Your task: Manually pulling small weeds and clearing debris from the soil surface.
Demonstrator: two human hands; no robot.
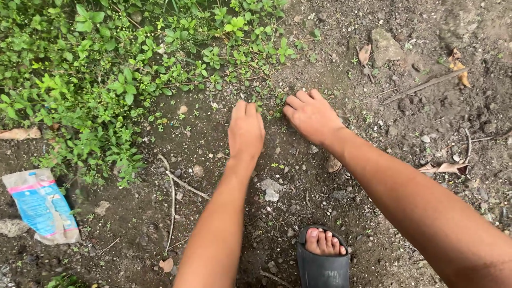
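Bare dark soil (373,133) seen outdoors, strewn with pebbles, twigs, dry leaves. Leafy green groundcover (106,69) spread beyond and left of fingers. Small weeds (269,106) located at soil edge, between both sets of fingertips. Left hand (246,130) laid knuckles-up, fingers together, tips pressed down at weeds. Right hand (311,114) curled, fingers bunched at same weeds; grip itself hidden, cannot be told. Sandalled foot (322,256) cut off by lower edge. Crumpled blue wrapper (40,205) seen far left.

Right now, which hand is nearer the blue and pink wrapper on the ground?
Left. The left hand is up and right of the wrapper; the right hand lies farther right still.
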